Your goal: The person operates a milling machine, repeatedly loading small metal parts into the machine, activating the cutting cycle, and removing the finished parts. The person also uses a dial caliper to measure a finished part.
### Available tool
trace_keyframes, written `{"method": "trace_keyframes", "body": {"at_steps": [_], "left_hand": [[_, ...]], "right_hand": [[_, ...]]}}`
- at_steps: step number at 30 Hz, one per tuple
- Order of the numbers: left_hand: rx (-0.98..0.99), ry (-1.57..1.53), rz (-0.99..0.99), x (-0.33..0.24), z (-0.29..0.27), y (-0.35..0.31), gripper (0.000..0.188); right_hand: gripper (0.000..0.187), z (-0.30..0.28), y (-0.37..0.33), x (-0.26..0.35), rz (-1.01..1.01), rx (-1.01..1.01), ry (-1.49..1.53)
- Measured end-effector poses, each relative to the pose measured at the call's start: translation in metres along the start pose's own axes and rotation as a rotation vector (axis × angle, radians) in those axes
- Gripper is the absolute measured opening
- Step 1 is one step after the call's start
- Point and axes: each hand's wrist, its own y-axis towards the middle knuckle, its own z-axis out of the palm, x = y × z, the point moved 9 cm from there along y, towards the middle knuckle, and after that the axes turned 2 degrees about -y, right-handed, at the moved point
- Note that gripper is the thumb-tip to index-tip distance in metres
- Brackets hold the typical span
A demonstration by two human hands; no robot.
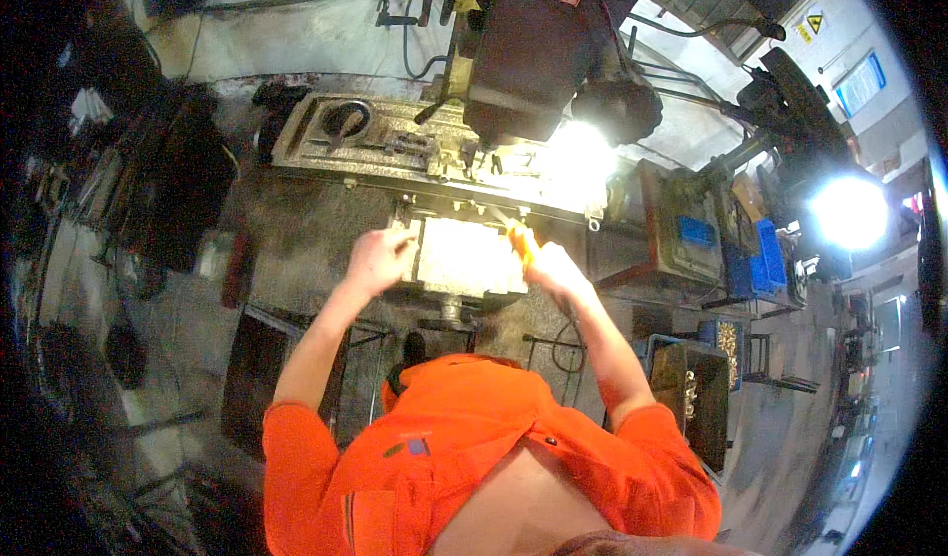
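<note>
My left hand [378, 262] is at the left edge of a brightly lit, pale flat-topped machine part [469, 256]. Its fingers are curled, and what they may hold is hidden. On the right side of the same part, my right hand [555, 268] is closed round a yellow-handled tool [523, 244]. A thin light-coloured end of the tool points up and left toward the machine table; glare hides its exact kind. Just beyond both hands runs the long metal machine table [395, 151] with small parts and metal bits on it.
The dark machine head [523, 52] hangs over the table beside a glaring lamp [583, 151]. A round handwheel [449, 321] juts out toward me. To the right stand a blue bin [760, 265] and a dark crate [688, 398] holding metal pieces.
</note>
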Motion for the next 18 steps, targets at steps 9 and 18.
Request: {"method": "trace_keyframes", "body": {"at_steps": [9,18], "left_hand": [[0.274,0.054,0.763,-0.103,0.082,-0.017,0.044],[0.386,0.085,0.681,-0.047,0.134,-0.013,0.022]], "right_hand": [[0.023,0.057,-0.082,0.034,0.1,0.151,-0.065],[0.047,0.038,-0.085,0.007,-0.054,-0.211,0.208]]}}
